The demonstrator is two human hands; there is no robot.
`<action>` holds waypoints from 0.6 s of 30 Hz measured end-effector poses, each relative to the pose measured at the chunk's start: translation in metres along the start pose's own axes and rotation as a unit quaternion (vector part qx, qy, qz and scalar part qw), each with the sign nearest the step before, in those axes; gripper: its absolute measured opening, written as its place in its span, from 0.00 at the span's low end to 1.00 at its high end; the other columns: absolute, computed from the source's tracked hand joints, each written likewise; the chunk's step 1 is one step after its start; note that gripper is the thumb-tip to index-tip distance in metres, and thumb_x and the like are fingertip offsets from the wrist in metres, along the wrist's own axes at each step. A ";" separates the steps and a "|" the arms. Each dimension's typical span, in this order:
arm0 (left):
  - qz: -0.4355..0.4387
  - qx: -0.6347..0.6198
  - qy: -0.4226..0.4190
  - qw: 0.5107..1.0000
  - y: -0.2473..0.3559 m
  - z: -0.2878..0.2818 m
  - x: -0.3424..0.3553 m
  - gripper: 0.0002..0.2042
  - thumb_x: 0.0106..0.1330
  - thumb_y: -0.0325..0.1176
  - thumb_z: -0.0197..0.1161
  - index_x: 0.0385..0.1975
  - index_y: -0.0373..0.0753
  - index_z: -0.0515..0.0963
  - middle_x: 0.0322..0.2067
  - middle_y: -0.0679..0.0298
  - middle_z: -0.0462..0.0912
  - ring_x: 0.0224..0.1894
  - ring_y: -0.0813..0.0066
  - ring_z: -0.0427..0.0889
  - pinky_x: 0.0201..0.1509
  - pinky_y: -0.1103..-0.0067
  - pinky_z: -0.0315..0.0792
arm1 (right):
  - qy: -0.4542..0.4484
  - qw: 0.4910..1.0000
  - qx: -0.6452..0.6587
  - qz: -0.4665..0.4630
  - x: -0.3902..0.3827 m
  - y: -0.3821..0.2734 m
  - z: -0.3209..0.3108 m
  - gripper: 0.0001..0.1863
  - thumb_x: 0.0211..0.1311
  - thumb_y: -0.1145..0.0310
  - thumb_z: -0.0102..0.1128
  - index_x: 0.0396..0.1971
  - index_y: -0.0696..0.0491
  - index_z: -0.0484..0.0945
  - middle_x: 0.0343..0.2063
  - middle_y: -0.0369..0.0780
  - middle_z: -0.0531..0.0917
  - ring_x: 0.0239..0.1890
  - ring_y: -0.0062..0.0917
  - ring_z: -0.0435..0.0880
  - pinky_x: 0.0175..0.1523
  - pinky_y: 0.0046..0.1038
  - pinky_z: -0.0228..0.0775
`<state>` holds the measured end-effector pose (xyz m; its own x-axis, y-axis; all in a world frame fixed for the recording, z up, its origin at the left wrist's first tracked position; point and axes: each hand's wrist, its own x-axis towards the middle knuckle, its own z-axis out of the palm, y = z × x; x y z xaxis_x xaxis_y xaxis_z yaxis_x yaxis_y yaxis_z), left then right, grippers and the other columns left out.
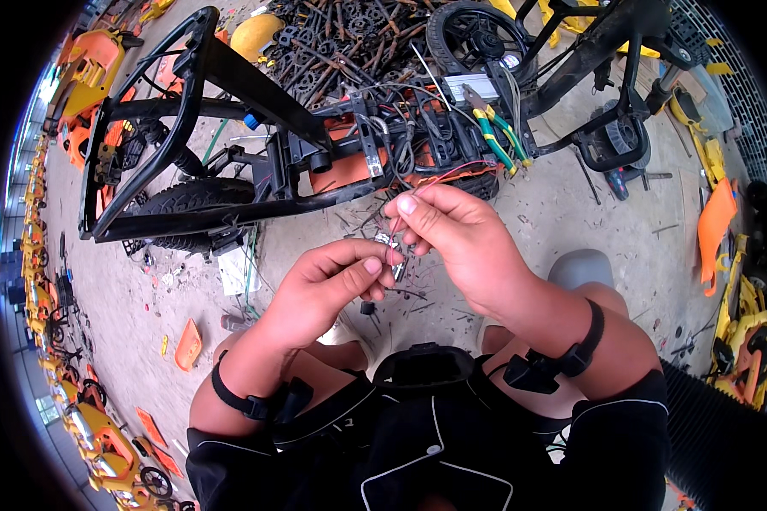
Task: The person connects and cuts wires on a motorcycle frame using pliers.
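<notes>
Between my two hands runs a thin red wire. My left hand pinches its lower end between thumb and forefinger, closed. Just above and to the right, my right hand pinches it higher up, with the fingers curled in. Past my right hand a reddish strand reaches toward the wiring in the black vehicle frame. Pliers with green and yellow handles rest on the frame, beside a silver box. The wire's exact end is too small to make out.
A heap of rusty metal parts lies behind the frame, near a black wheel. A power tool is on the floor at right. Orange panels and yellow parts line both sides. Scraps litter the concrete by my feet.
</notes>
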<state>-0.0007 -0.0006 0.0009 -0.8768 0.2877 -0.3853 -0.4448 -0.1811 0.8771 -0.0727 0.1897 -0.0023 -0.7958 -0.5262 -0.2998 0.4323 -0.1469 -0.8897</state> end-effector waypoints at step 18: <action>-0.011 0.029 0.040 0.999 -0.003 0.002 0.001 0.11 0.68 0.36 0.62 0.40 0.34 0.77 0.31 0.68 0.79 0.33 0.83 0.74 0.38 0.84 0.69 | -0.012 1.000 -0.003 0.000 -0.003 0.002 0.003 0.15 0.71 0.63 0.53 0.43 0.60 0.79 0.33 0.34 0.80 0.34 0.14 0.74 0.41 0.19 0.67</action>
<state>0.0003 0.0024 -0.0010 -0.8793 0.2156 -0.4247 -0.4555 -0.1206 0.8820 -0.0684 0.1882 -0.0026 -0.7855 -0.5463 -0.2907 0.4288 -0.1418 -0.8922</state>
